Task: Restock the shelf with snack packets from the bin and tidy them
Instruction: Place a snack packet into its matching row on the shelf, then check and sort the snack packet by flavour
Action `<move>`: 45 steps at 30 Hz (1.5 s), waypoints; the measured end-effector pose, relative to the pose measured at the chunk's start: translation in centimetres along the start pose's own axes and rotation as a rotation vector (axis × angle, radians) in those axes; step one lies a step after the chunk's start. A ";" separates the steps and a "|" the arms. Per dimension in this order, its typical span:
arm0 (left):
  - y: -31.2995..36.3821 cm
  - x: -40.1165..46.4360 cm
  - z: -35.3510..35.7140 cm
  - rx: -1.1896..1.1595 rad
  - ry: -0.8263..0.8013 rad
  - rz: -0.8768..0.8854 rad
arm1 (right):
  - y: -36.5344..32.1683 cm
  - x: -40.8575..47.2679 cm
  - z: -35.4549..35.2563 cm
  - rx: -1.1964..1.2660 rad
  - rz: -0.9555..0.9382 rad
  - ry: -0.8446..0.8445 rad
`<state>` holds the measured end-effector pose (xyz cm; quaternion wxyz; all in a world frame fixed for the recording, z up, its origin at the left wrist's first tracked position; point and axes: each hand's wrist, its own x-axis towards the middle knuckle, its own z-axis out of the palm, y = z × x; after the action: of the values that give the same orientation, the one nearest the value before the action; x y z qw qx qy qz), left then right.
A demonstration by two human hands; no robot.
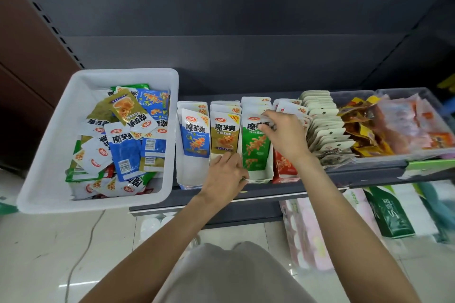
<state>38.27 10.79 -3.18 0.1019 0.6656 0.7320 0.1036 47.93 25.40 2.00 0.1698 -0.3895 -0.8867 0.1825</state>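
White rectangular plastic bin (49,145) at the left end of the dark grey metal shelf (270,194), heaped with loose blue, olive, green and white snack packets (128,140) lying at all angles; just right of the bin, four white cardboard display trays side by side on the shelf, packets standing upright in rows: blue-fronted packets (194,135), olive-gold packets (225,135), green packets (256,147), red packets (283,167) at the far right, partly hidden behind the forearm.

Left hand (225,177) low at the front of the olive-gold row, fingers curled down against the bottom edge of the front packet and the tray lip; whether pinching the packet or only pressing on it, cannot tell. Right hand (283,135) higher, over the green row, fingertips (267,128) pinching the top of the front green packet, thumb side toward the olive-gold row.

Further right, a row of pale cream hang-tab packets (325,128) leaning back in a fan; beyond, a clear plastic tub (354,96) with orange and yellow wrapped snacks (369,130); below the shelf, green and pink tissue packs (394,214) on pale floor tiles (49,253).
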 end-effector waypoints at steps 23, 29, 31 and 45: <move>-10.5 -6.9 -8.1 -0.201 0.775 -0.252 | -10.3 -3.7 0.7 0.502 -0.132 -0.048; -20.9 -10.6 -7.3 -0.052 0.308 -0.703 | -17.7 -0.1 8.5 0.325 -0.316 -0.394; -22.5 -10.9 -7.1 -0.024 0.197 -0.770 | -19.5 1.3 11.4 0.212 -0.331 -0.462; -25.4 -9.8 -6.2 -0.014 0.264 -0.638 | -23.2 7.7 19.5 -0.022 0.065 -0.289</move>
<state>13.20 -1.39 -4.38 0.0382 0.3835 0.9093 0.1569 19.76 12.89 -3.28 0.0303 -0.3896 -0.8907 0.2322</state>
